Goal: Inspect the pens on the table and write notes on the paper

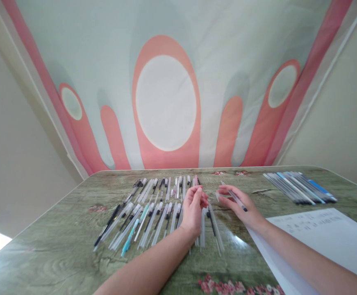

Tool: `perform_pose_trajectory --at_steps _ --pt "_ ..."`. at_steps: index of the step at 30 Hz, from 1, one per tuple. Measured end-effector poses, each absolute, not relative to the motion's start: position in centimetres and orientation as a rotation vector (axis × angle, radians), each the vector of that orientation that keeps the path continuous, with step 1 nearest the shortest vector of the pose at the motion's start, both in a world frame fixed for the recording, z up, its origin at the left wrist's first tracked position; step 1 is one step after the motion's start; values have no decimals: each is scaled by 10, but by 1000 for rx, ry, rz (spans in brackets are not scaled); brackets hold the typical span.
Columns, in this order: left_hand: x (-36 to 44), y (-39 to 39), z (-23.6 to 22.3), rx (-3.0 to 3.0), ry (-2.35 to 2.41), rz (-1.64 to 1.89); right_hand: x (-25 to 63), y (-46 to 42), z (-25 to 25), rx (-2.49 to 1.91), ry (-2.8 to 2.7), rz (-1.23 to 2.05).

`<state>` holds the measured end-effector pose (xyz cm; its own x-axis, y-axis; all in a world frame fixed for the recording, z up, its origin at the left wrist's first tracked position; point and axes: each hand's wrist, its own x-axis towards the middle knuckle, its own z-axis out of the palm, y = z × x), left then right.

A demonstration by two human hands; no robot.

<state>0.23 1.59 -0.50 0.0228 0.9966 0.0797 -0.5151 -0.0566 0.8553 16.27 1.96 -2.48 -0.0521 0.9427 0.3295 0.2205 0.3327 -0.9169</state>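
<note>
My left hand (193, 209) is above the rows of pen parts, its fingers curled in and the thumb pressed to them. Whatever it may hold is hidden. To its right, my right hand (242, 207) has a pen (236, 198) with a clear barrel and a dark end lying across its fingers. A small translucent piece (217, 196), perhaps a cap, shows at the fingertips of that hand. Under and left of my left hand lie several clear pen barrels (160, 225), caps and dark refills in two rows. A turquoise pen (130, 238) lies among them.
Several pens (299, 187) lie side by side at the back right of the green wood-patterned table (58, 241). White paper (328, 241) with faint writing is partly under my right forearm. A pink and pale patterned wall panel (169, 155) rises behind the table.
</note>
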Motion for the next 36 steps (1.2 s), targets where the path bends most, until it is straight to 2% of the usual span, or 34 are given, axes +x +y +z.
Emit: perform_pose_trajectory --at_steps 8,13,21,30,36 --pt "4 12 -3 1049 858 1315 157 -2 -14 -1080 -1720 244" --pt "6 8 -5 1116 716 1230 153 -5 -14 -901 -1847 42" --pt "4 10 -4 1116 706 1274 151 -8 -13 -870 -1921 7" --pt "-4 23 -5 714 703 1399 155 -21 -8 -778 -2089 -4" --pt "-2 19 -5 704 681 1377 150 -22 -4 -789 -2140 15"
